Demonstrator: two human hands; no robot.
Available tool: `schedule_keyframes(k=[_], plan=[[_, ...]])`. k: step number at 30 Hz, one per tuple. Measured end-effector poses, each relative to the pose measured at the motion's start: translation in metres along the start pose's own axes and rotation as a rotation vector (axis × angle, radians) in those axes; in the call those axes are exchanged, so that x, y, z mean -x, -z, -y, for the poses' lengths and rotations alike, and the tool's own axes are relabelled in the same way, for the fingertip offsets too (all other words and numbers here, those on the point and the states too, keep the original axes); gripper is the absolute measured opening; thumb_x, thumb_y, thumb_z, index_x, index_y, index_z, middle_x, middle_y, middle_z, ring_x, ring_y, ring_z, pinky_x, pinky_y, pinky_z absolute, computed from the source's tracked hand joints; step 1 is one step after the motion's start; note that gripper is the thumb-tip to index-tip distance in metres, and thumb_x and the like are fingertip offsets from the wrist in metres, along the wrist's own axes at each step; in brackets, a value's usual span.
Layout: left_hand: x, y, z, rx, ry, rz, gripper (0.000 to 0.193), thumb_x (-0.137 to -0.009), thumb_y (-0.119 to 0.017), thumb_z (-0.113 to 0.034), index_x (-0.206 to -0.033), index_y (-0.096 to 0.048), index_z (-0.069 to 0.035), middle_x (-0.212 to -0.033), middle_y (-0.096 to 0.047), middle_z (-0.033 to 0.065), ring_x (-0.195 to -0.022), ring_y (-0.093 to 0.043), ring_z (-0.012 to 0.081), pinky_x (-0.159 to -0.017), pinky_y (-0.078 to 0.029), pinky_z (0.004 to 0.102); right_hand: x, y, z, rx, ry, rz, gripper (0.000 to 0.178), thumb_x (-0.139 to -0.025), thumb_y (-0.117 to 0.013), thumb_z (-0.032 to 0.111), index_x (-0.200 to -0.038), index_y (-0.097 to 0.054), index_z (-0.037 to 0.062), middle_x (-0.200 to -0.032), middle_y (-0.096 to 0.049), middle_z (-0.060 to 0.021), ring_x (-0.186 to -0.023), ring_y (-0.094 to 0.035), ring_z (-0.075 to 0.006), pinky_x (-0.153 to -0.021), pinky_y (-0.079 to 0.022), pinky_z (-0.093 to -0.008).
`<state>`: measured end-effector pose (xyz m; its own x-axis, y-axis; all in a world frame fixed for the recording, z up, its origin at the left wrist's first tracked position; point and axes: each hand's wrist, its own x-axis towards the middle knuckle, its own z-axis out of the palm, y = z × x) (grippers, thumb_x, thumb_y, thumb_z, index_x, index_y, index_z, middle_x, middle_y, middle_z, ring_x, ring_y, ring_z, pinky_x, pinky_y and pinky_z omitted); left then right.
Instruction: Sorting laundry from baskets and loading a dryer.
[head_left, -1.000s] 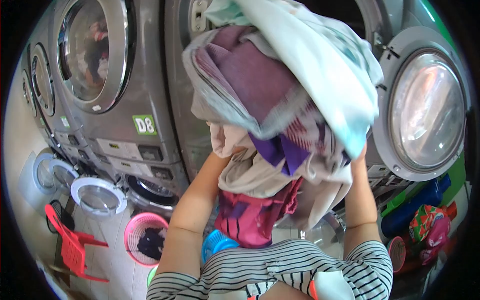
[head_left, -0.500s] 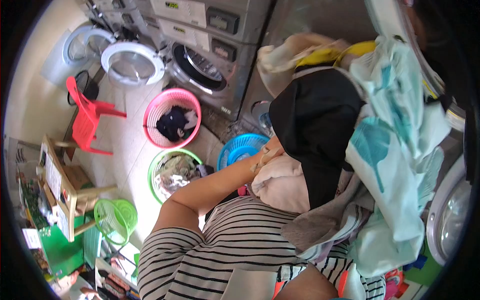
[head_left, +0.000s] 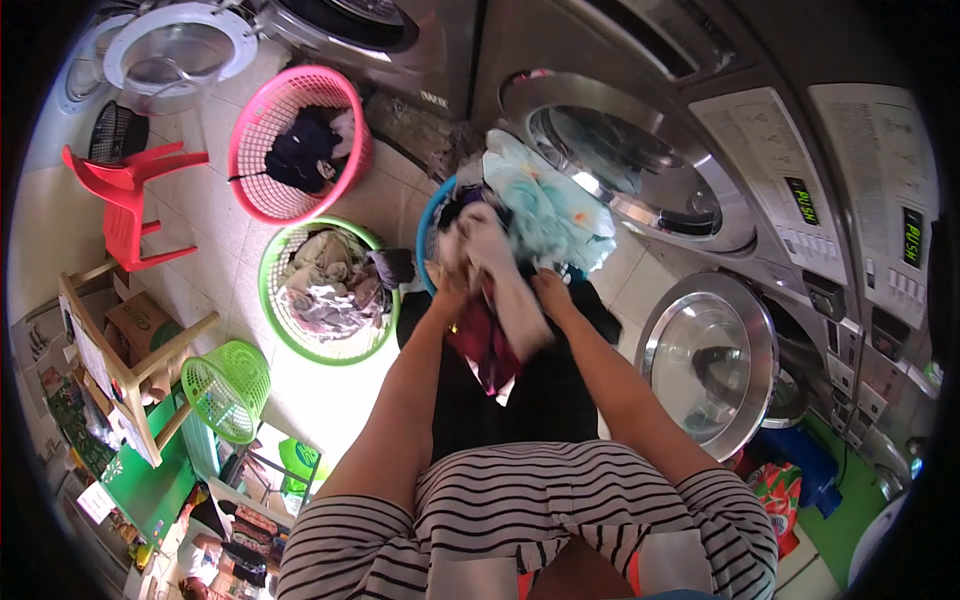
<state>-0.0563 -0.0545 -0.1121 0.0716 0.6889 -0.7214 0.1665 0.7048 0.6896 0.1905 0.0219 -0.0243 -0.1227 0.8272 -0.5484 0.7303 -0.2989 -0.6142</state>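
A heap of laundry fills and overhangs the blue basket [head_left: 428,225] on the floor before me. My left hand [head_left: 452,292] is at the near side of the heap, its fingers closed on the clothes and partly covered by them. Close to the lower edge of a pale teal patterned cloth [head_left: 550,210], my right hand [head_left: 548,288] is also closed on the clothes. Between my hands hangs a whitish-pink cloth [head_left: 505,285], smeared by motion. A maroon cloth [head_left: 480,350] dangles below it, nearer to me.
To the left stand a pink basket [head_left: 240,150] with dark clothes and a green basket [head_left: 272,300] with light clothes. An open washer door [head_left: 710,365] juts out at right. Ahead is a front-loading machine [head_left: 640,165]. A red chair [head_left: 125,200] stands far left.
The bundle has gone from high on my right down to the blue basket. Both forearms now reach forward and down, and my view has turned toward the machines on the right.
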Motion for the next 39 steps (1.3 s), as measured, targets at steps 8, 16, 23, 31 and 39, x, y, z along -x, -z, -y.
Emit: schedule_keyframes(k=[8, 16, 23, 31, 39], plan=[[-0.004, 0.026, -0.055, -0.392, -0.137, -0.079, 0.034, -0.083, -0.056, -0.025, -0.108, -0.060, -0.003, -0.103, -0.062, 0.0208, -0.098, -0.060, 0.0357, -0.082, -0.047, 0.0393, 0.026, 0.006, -0.034, 0.032, 0.074, 0.062, 0.019, -0.068, -0.072, 0.014, -0.080, -0.061, 0.0054, -0.081, -0.059, -0.0099, -0.081, -0.058, -0.0288, -0.073, -0.048, -0.0364], [0.024, 0.025, -0.032, -0.469, -0.045, -0.012, 0.039, -0.081, -0.058, -0.028, -0.113, -0.060, -0.005, -0.105, -0.061, 0.0222, -0.101, -0.059, 0.0359, -0.087, -0.047, 0.0402, -0.048, 0.095, -0.062, 0.376, -0.343, -0.182, 0.083, -0.068, -0.076, 0.016, -0.137, -0.029, 0.0248, -0.138, -0.027, -0.0289, -0.111, -0.050, -0.0445, -0.091, -0.046, -0.0469], [0.032, -0.014, 0.017, -0.576, 0.102, 0.180, 0.049, -0.082, -0.058, -0.034, -0.122, -0.053, -0.006, -0.118, -0.055, 0.0243, -0.107, -0.054, 0.0381, -0.092, -0.044, 0.0429, -0.135, 0.090, -0.118, 0.540, -0.449, -0.008, 0.054, -0.079, -0.066, 0.016, -0.128, -0.042, 0.0190, -0.131, -0.038, -0.0285, -0.109, -0.052, -0.0458, -0.090, -0.046, -0.0479], [0.040, -0.031, -0.040, 0.319, 0.505, 0.116, 0.057, -0.089, -0.049, -0.049, -0.131, -0.045, -0.010, -0.124, -0.053, 0.0165, -0.117, -0.051, 0.0288, -0.095, -0.042, 0.0367, -0.002, 0.031, -0.022, -0.102, 0.180, 0.212, 0.029, -0.077, -0.067, 0.014, -0.104, -0.059, 0.0058, -0.105, -0.051, -0.0162, -0.094, -0.053, -0.0321, -0.085, -0.041, -0.0422], [0.046, -0.024, -0.135, 0.774, 0.228, 0.386, 0.062, -0.086, -0.057, -0.041, -0.137, -0.036, -0.012, -0.133, -0.045, 0.0123, -0.119, -0.046, 0.0263, -0.098, -0.040, 0.0384, 0.178, 0.101, 0.190, -1.157, -0.377, 0.991, 0.035, -0.091, -0.059, 0.021, -0.117, -0.053, -0.0001, -0.098, -0.055, -0.0021, -0.091, -0.049, -0.0096, -0.083, -0.040, -0.0251]])
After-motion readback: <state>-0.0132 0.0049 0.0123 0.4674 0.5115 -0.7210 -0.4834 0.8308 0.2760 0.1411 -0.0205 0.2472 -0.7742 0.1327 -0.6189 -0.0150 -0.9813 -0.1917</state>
